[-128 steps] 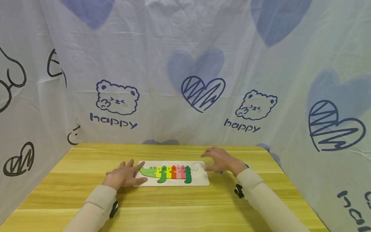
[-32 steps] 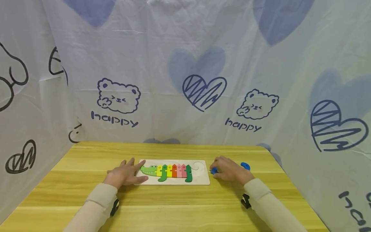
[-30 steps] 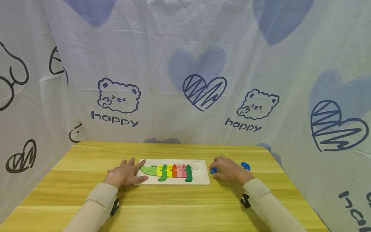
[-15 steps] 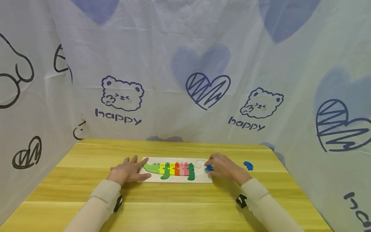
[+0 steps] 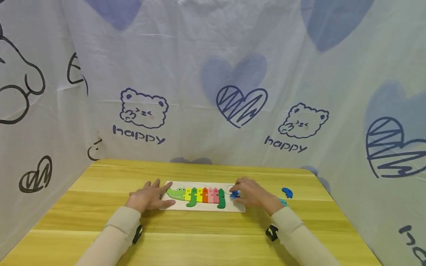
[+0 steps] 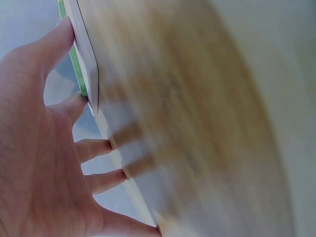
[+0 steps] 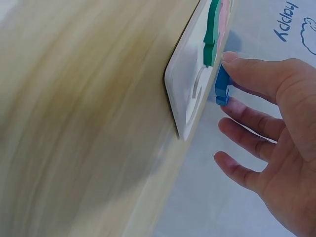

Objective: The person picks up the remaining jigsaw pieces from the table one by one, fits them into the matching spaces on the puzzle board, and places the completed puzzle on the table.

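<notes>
A white wooden puzzle board [image 5: 203, 208] holds a row of coloured crocodile pieces, from the light green head [image 5: 175, 193] to a dark green leg piece [image 5: 221, 199]. My left hand [image 5: 146, 197] rests at the board's left end, fingers spread; in the left wrist view its thumb [image 6: 61, 39] and index finger touch the board's edge area while other fingertips meet the table. Between thumb and fingers, my right hand [image 5: 251, 194] pinches a blue puzzle piece [image 7: 221, 86] over the board's right end. A curved tail outline [image 7: 198, 84] shows on the board there.
Right of the board, a curved blue piece [image 5: 287, 192] lies on the wooden table [image 5: 199, 240]. A teal piece [image 5: 283, 202] is partly hidden behind my right wrist. Printed white cloth [image 5: 186, 122] hangs behind and along both sides.
My right hand went right off the board, took hold of the blue puzzle piece and carried it left over the board's right end. The teal piece came into view. My left hand stayed put.
</notes>
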A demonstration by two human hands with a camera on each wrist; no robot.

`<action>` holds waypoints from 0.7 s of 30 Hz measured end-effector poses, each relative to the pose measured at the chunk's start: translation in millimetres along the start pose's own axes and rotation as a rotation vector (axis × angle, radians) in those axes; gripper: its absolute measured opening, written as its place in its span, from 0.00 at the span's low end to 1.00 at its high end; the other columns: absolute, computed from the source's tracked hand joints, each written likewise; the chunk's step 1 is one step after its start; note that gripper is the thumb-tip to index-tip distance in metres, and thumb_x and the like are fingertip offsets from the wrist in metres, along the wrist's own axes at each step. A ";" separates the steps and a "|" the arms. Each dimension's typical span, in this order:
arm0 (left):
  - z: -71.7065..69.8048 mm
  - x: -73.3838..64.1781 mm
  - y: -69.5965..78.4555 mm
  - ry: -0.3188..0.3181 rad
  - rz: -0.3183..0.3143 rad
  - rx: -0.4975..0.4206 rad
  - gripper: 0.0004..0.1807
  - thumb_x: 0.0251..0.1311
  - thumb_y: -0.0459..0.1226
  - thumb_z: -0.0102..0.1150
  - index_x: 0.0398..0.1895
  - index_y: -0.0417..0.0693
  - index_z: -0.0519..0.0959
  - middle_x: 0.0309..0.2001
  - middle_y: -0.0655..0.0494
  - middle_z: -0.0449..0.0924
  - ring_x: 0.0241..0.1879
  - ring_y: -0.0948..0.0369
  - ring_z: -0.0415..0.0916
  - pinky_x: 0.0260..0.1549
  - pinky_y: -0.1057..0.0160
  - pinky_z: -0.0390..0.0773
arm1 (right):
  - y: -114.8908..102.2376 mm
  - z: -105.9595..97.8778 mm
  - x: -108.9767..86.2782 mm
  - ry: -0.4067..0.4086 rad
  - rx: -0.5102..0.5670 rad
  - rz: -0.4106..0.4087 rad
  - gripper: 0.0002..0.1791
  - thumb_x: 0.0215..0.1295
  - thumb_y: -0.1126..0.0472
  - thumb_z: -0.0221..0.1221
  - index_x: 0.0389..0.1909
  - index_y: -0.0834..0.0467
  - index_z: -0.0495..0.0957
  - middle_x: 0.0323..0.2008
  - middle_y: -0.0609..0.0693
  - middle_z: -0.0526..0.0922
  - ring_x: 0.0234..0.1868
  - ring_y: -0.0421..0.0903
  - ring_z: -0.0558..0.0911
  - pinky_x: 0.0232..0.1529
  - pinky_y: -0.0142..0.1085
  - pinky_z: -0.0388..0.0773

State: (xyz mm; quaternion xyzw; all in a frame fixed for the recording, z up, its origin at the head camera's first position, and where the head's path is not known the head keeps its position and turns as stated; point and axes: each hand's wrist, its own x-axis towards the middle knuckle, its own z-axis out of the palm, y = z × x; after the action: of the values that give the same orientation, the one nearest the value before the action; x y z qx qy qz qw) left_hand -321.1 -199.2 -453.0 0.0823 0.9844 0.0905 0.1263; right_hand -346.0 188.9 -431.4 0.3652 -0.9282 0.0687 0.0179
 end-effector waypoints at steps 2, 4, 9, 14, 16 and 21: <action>-0.3 0.7 0.6 0.001 0.002 0.003 0.50 0.61 0.74 0.51 0.82 0.63 0.57 0.82 0.34 0.50 0.77 0.25 0.47 0.50 0.06 0.52 | -1.0 -0.4 0.9 0.001 -0.002 -0.004 0.18 0.65 0.55 0.70 0.54 0.55 0.87 0.48 0.52 0.86 0.49 0.49 0.79 0.50 0.46 0.80; -0.4 1.0 1.1 0.001 0.002 0.005 0.50 0.61 0.74 0.51 0.82 0.64 0.56 0.82 0.34 0.50 0.77 0.25 0.47 0.50 0.06 0.53 | -1.5 -0.3 1.9 -0.002 -0.005 -0.008 0.18 0.65 0.56 0.70 0.54 0.56 0.87 0.48 0.52 0.86 0.49 0.49 0.79 0.50 0.46 0.80; -0.1 1.7 1.0 -0.004 -0.001 0.001 0.50 0.61 0.74 0.51 0.82 0.64 0.56 0.82 0.34 0.49 0.78 0.25 0.47 0.50 0.06 0.53 | -1.7 2.6 5.1 -0.013 -0.010 -0.001 0.18 0.65 0.55 0.70 0.54 0.55 0.87 0.49 0.51 0.85 0.49 0.49 0.79 0.51 0.46 0.79; 1.0 2.5 0.3 -0.002 0.001 0.000 0.51 0.61 0.74 0.50 0.82 0.64 0.56 0.82 0.34 0.49 0.77 0.25 0.47 0.49 0.06 0.52 | -3.3 4.7 7.6 -0.011 -0.017 -0.015 0.18 0.64 0.56 0.71 0.54 0.55 0.87 0.49 0.52 0.86 0.50 0.50 0.80 0.52 0.46 0.80; 1.3 2.5 0.2 0.000 0.002 0.001 0.51 0.61 0.74 0.51 0.82 0.64 0.56 0.82 0.34 0.49 0.77 0.25 0.47 0.49 0.06 0.52 | -4.0 5.5 8.7 -0.007 -0.019 -0.023 0.18 0.64 0.55 0.71 0.54 0.55 0.87 0.49 0.52 0.86 0.50 0.49 0.80 0.52 0.46 0.80; 0.9 1.5 0.7 0.004 0.000 0.006 0.51 0.61 0.74 0.51 0.82 0.64 0.56 0.81 0.34 0.50 0.77 0.24 0.48 0.48 0.06 0.53 | -5.9 7.8 11.3 -0.006 -0.004 -0.022 0.18 0.64 0.55 0.71 0.54 0.55 0.87 0.48 0.52 0.86 0.48 0.48 0.80 0.50 0.43 0.80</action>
State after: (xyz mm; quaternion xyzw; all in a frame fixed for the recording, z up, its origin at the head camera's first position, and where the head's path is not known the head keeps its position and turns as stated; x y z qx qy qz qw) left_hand -322.2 -198.1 -454.1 0.0826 0.9849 0.0879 0.1241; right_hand -350.1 175.9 -437.5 0.3758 -0.9243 0.0653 0.0165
